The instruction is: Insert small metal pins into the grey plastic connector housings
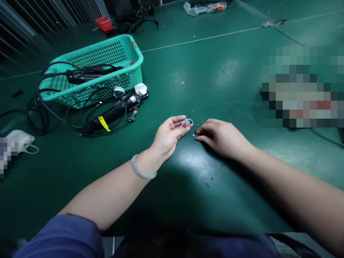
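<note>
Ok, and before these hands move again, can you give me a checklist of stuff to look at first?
1. Left hand gripping the small silvery-blue part: ok, it's between thumb and fingers.
2. Right hand holding the small, shiny rectangular piece: ok, at the tips of thumb and finger.
3. Shiny piece lifted off the smooth green tabletop: cannot tell from this angle.
4. Fine details on the silvery-blue part readable: not ok, too small here.
5. Long black tool with a yellow tag clear of both hands: ok, it lies apart, by the mint-green plastic mesh basket.
</note>
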A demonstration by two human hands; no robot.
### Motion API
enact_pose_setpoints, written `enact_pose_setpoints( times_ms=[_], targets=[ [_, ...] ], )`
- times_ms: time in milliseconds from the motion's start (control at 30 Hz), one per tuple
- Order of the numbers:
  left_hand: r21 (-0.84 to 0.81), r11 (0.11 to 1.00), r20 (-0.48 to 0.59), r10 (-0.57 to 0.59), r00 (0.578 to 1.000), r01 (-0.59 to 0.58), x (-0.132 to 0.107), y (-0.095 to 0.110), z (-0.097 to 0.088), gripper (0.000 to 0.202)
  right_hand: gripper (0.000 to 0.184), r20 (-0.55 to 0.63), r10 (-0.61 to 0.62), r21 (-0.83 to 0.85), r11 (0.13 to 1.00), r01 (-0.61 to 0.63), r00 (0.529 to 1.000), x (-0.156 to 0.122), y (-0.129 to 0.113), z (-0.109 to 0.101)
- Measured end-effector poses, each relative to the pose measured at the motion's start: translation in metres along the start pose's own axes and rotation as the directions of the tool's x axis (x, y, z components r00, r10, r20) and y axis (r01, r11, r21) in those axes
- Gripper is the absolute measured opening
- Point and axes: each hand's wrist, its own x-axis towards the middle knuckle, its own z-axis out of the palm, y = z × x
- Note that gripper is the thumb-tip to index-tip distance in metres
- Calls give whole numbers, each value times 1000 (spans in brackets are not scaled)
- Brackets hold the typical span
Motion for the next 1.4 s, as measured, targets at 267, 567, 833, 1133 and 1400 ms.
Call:
enact_pose_setpoints(
  times_ms=[267, 567, 833, 1133, 1400],
  targets=[
    [7, 1000, 23, 5, 1000, -5, 0, -1, -1, 19, 12, -28, -54, -105, 993, 51, 998, 4, 2, 2],
    [26, 999, 29, 18, 999, -19, 0, -2, -2, 21, 24, 124, -238, -335, 904, 267, 963, -5, -8, -6],
    [32, 999, 20, 32, 999, -32, 0, -2, 0, 20, 34, -35, -306, -127, 946, 299, 951, 8, 14, 1],
    [22, 999, 36, 31, 999, -32, 1, -3, -2, 20, 19, 7, -243, -48, 969, 243, 970, 6, 8, -1],
    [22, 999, 31, 25, 999, -25, 0, -3, -1, 20, 21, 31, -192, 84, 978, 189, 981, 3, 10, -8]
  ],
)
